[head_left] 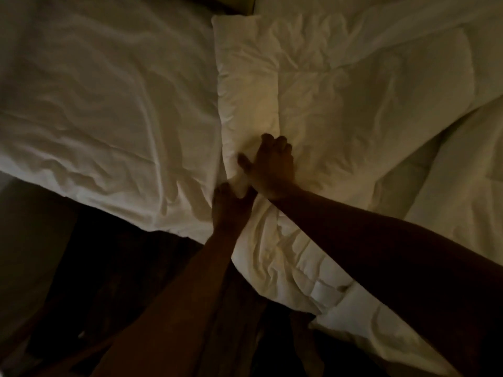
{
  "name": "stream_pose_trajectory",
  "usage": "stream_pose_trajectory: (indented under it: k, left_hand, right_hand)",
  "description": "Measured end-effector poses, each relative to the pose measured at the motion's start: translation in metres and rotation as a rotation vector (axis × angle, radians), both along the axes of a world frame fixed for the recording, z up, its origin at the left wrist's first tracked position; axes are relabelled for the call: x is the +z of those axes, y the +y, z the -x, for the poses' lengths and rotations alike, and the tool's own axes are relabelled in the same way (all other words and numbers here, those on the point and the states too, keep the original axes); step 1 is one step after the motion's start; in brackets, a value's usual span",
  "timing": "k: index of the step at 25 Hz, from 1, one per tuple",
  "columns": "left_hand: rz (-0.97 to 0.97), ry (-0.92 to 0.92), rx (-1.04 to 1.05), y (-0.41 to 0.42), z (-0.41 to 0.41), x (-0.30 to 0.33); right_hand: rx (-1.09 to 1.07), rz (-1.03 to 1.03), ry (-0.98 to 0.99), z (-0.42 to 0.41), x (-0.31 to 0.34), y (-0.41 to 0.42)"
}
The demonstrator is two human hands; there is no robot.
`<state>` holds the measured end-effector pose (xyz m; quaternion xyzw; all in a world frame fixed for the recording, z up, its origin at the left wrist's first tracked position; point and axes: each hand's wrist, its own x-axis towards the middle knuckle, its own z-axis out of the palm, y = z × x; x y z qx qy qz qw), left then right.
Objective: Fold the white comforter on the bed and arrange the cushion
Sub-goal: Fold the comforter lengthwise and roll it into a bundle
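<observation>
Pressing the folded white comforter (313,99), the right hand (272,170) lies flat; left hand (231,205) grips its edge.

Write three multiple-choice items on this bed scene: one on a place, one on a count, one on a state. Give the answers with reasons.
1. Where does the folded comforter lie on the bed?
A. On the right part
B. On the left part
C. On the floor

2. How many hands touch the comforter?
A. None
B. One
C. Two

3. How is the bare sheet on the left?
A. Wrinkled
B. Perfectly smooth
C. Rolled into a tube

Answers:
1 A: its thick edge runs down the middle, with its bulk to the right.
2 C: the left hand holds the folded edge near the bed's side, and the right hand rests on top of it.
3 A: creases cross it all over.
</observation>
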<state>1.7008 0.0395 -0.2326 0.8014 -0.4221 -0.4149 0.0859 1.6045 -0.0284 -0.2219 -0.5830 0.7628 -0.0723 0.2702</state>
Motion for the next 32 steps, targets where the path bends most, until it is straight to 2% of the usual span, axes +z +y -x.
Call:
stream_pose_trajectory:
  k: [2, 5, 7, 10, 12, 14, 17, 20, 24, 27, 29, 30, 31, 32]
  left_hand:
    - [0.020, 0.030, 0.074, 0.005, 0.012, -0.008]
    - [0.063, 0.027, 0.069, 0.015, 0.023, -0.018]
    - [0.092, 0.007, 0.052, 0.014, 0.029, -0.022]
    - [0.091, 0.034, -0.028, 0.012, 0.034, -0.017]
    - [0.013, 0.256, -0.024, 0.018, 0.041, -0.012]
    - [-0.117, 0.473, 0.020, 0.029, 0.048, -0.008]
    - [-0.205, 0.558, 0.043, 0.059, 0.071, 0.003]
    - [-0.212, 0.544, 0.000, 0.087, 0.093, 0.024]
    - [-0.111, 0.310, -0.310, 0.126, 0.128, 0.064]
    - [-0.005, 0.150, -0.608, 0.168, 0.183, 0.094]
    - [0.054, 0.009, -0.853, 0.203, 0.225, 0.098]
    - [0.145, -0.039, -0.959, 0.224, 0.248, 0.099]
    - [0.253, -0.043, -1.066, 0.246, 0.271, 0.101]
    - [0.267, 0.002, -1.148, 0.269, 0.290, 0.103]
  right_hand:
    - [0.004, -0.001, 0.119, -0.019, -0.016, -0.022]
    - [0.016, -0.104, 0.126, -0.031, -0.031, -0.049]
    - [0.021, -0.092, 0.139, -0.018, -0.036, -0.057]
    - [-0.086, -0.041, -0.065, 0.019, -0.022, -0.052]
    - [-0.185, -0.053, -0.172, 0.044, -0.010, -0.040]
    - [-0.233, -0.109, -0.190, 0.060, -0.002, -0.024]
    - [-0.325, -0.161, -0.242, 0.081, 0.006, 0.002]
    - [-0.385, -0.120, -0.403, 0.105, 0.022, 0.031]
    - [-0.435, 0.024, -0.722, 0.179, 0.072, 0.101]
    - [-0.603, 0.130, -0.929, 0.260, 0.091, 0.177]
    - [-0.808, 0.179, -0.962, 0.305, 0.086, 0.228]
    - [-0.940, 0.202, -0.975, 0.330, 0.083, 0.259]
    - [-1.078, 0.226, -1.054, 0.354, 0.084, 0.290]
    - [-1.214, 0.231, -1.171, 0.376, 0.077, 0.326]
